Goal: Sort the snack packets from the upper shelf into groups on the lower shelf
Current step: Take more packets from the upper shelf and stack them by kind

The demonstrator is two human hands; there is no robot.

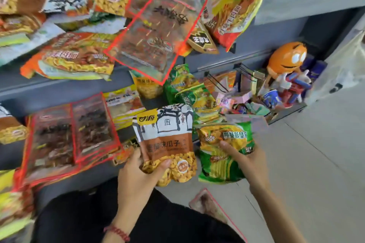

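My left hand grips a white, brown and yellow seed packet by its lower edge, in front of the lower shelf. My right hand holds a green and yellow snack packet, thumb across its front. Red-edged clear packets of dark snack lie grouped on the lower shelf at left. Green packets pile further back on that shelf. The upper shelf carries a mixed heap, with a large red-edged packet hanging over its front edge.
An orange round-headed figure stands among small boxes and toys at the lower shelf's right end. One red-edged packet lies on the grey floor by my dark-clothed knees. Orange noodle-style packets sit at the upper shelf's left.
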